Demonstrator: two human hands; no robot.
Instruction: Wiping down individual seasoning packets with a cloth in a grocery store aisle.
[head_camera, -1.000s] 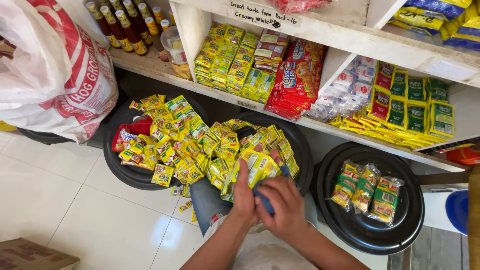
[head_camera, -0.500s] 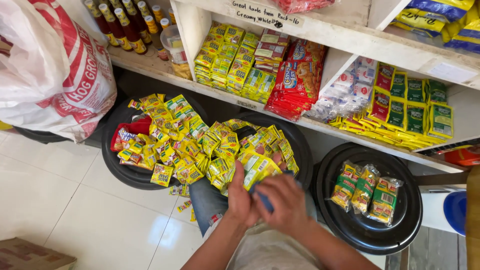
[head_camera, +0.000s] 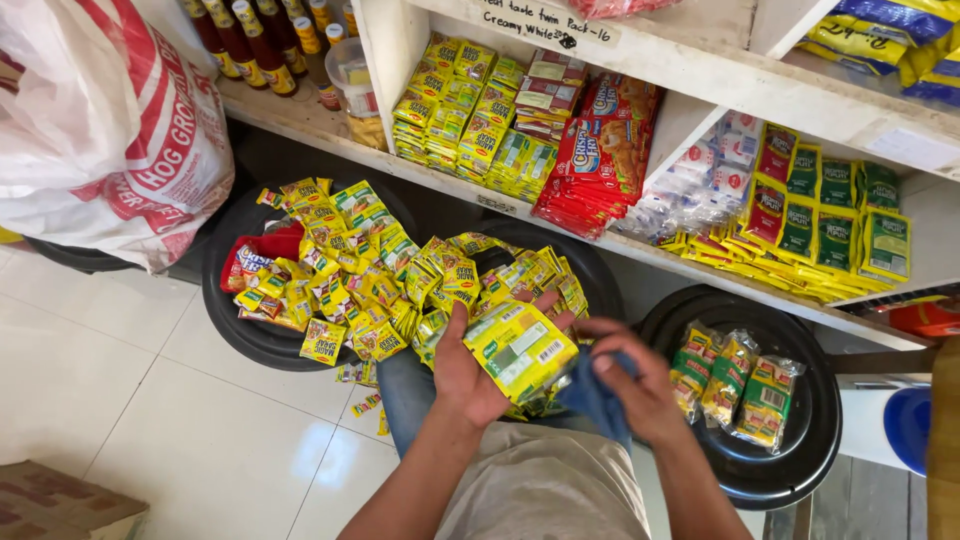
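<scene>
My left hand (head_camera: 470, 375) holds up a stack of yellow sachets (head_camera: 520, 348) over my lap. Beside it, my right hand (head_camera: 635, 385) grips a blue cloth (head_camera: 590, 398) that touches the stack's right edge. In front of both hands, several strips of yellow and green sachets (head_camera: 380, 270) are heaped across two round black trays (head_camera: 250, 335). A third black tray (head_camera: 800, 450) to the right holds a few green and yellow packets (head_camera: 735, 385).
White wooden shelves (head_camera: 700, 95) above carry yellow, red and green sachets plus bottles (head_camera: 250, 40) at the left. A large white and red sack (head_camera: 110, 130) stands at left. A cardboard box (head_camera: 55, 505) lies on the tiled floor. A blue item (head_camera: 910, 425) is at far right.
My left hand has lifted the stack of yellow sachets clear of the heap and tilted it toward me. My right hand with the blue cloth has shifted right, beside the stack.
</scene>
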